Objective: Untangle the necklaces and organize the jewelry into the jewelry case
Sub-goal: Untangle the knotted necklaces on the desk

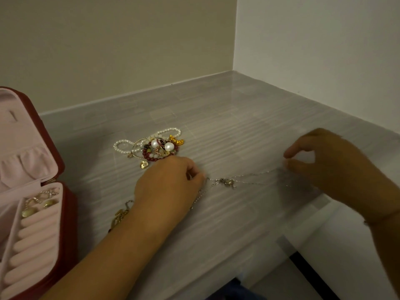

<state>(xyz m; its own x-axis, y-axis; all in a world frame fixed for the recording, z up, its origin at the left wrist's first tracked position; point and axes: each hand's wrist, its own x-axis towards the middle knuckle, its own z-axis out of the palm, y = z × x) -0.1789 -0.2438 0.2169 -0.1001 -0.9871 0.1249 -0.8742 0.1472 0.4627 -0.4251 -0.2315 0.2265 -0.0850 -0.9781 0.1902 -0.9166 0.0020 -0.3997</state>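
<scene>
Head view, left hand (171,180), right hand (329,163) pinching silver chain (226,181)

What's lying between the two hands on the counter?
Head view: a thin silver chain with its clasp runs from the left hand toward the right hand, over bare counter.

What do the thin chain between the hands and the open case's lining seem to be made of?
The thin chain looks like silver-toned metal: fine pale links that glint on the counter. The case's lining looks like soft pink velvet or similar fabric: matte, gathered into a pocket and padded into rolls. Neither is certain.
</scene>
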